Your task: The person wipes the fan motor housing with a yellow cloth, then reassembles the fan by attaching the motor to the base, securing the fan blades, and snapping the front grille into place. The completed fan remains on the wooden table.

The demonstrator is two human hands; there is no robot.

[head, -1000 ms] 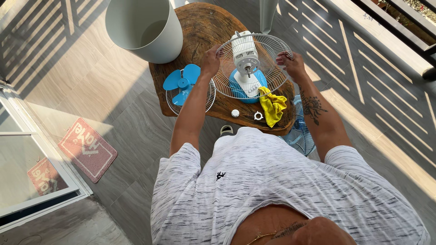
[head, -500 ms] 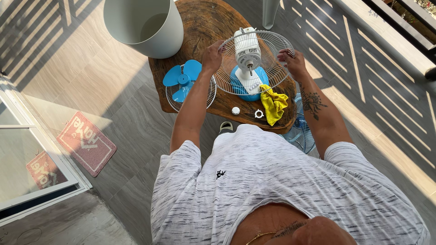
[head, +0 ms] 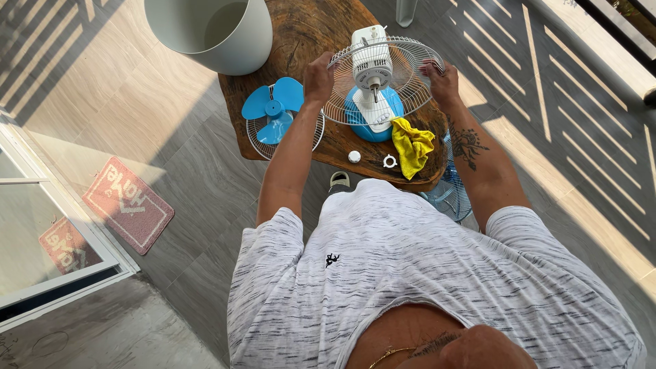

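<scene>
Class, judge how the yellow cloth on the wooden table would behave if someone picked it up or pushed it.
The yellow cloth lies crumpled in soft folds, so it would probably droop limply when lifted. It looks thin, so likely light for its size. Pushed across the wooden table, it would likely bunch up rather than slide as one piece or roll.

white-and-grey streaked short-sleeved t-shirt (head: 424, 273) with small black emblem; gold neck chain (head: 391, 354); tattooed right forearm (head: 467, 145)

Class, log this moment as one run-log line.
left hand: grips grille rim | right hand: grips rim | fan: on table | cloth: beside
</scene>
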